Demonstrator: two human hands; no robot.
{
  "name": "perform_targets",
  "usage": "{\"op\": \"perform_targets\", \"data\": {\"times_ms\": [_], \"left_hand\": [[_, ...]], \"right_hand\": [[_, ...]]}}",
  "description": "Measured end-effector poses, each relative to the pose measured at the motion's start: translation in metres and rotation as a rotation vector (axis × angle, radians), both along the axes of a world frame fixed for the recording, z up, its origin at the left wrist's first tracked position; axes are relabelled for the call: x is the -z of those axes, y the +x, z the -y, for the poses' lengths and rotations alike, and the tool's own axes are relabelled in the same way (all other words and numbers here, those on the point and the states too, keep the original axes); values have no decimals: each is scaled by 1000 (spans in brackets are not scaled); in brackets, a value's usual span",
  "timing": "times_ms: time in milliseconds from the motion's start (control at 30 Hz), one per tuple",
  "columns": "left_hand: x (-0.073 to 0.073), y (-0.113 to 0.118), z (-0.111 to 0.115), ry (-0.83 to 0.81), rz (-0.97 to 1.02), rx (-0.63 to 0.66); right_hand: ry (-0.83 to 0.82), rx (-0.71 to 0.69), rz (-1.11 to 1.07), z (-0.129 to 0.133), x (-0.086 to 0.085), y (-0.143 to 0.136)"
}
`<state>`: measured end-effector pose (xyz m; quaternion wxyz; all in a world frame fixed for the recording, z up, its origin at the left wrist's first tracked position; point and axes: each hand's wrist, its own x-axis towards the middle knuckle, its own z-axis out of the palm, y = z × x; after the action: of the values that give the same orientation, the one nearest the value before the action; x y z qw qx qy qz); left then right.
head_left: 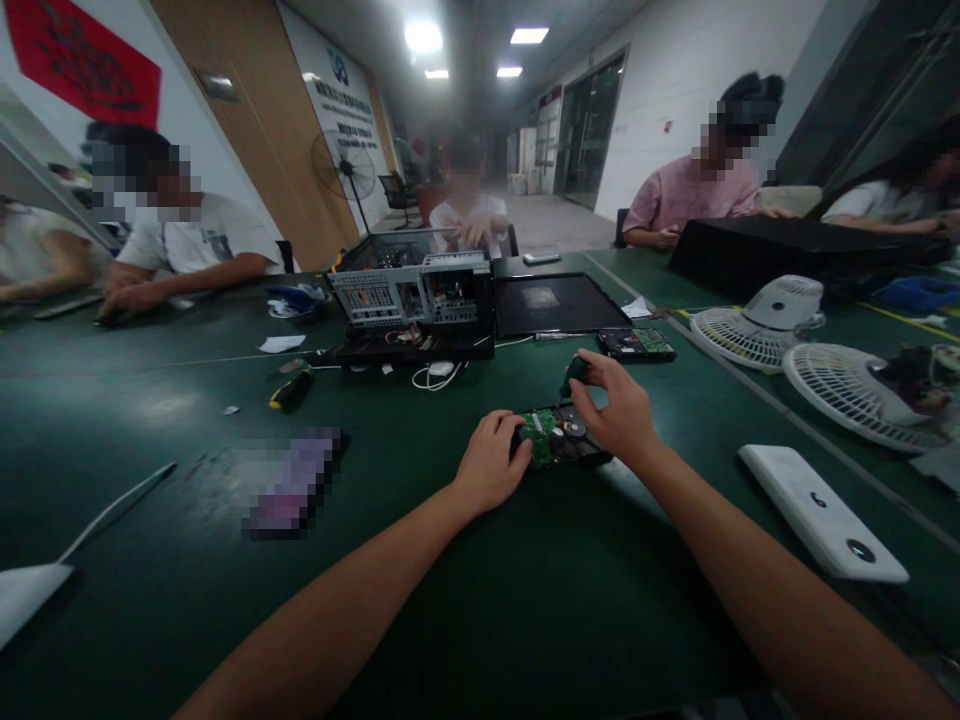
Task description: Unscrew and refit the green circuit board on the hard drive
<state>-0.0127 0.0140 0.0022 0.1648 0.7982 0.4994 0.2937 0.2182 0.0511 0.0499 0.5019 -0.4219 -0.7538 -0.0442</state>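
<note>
A hard drive (564,440) lies flat on the green table (450,600), its green circuit board facing up. My left hand (491,465) grips the drive's left end and holds it still. My right hand (616,405) is closed around the dark handle of a screwdriver (576,372), which stands upright with its tip down on the drive.
An opened computer case (412,300) and its black side panel (559,303) sit farther back, with a second hard drive (637,343) beside them. Two fan grilles (757,330) lie right, a white device (821,510) near right. A black-yellow screwdriver (291,390) lies left. Several people sit around.
</note>
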Motion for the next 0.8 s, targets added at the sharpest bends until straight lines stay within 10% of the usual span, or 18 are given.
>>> {"op": "perform_targets", "data": {"times_ms": [800], "left_hand": [[2, 0, -1, 13, 17, 2]], "right_hand": [[52, 88, 11, 1, -4, 0]]}}
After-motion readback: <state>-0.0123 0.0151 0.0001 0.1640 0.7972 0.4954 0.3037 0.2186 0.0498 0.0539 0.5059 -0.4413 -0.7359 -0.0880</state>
